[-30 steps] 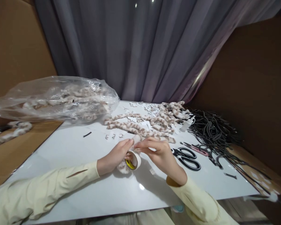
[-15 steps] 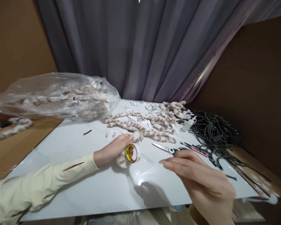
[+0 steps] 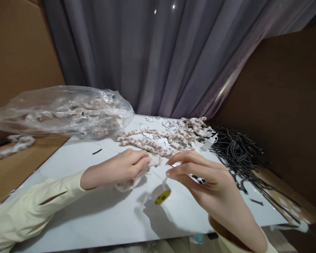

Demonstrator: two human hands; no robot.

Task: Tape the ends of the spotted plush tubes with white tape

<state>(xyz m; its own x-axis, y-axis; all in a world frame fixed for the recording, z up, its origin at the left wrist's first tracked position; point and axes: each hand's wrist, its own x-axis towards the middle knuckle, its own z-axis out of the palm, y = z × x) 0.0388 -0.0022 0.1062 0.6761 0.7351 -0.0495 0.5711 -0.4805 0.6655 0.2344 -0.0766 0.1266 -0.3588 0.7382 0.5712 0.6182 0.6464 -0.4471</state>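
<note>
My left hand [image 3: 126, 164] is closed around a fluffy white-and-brown fur cord [image 3: 155, 160], with part of it hanging below the fist. At the right, the fingertips of my right hand [image 3: 208, 179] are pinched together on the loose end of clear tape. From that end dangles a tape roll [image 3: 162, 196] with a yellow core, tilted above the tabletop. Scissors [image 3: 198, 179] lie mostly hidden behind my right hand.
Several more fur cords [image 3: 144, 142] lie across the white table [image 3: 94, 218]. A clear plastic bag [image 3: 65, 109] of them stands back left. Black cords [image 3: 237, 151] are heaped at the right beside a small white bottle [image 3: 208, 142]. Metal bits [image 3: 163, 123] lie scattered at the back.
The tape roll has moved from beside my left hand to the right and down, and now hangs under my right hand. My right hand has moved left, nearer the fur cord.
</note>
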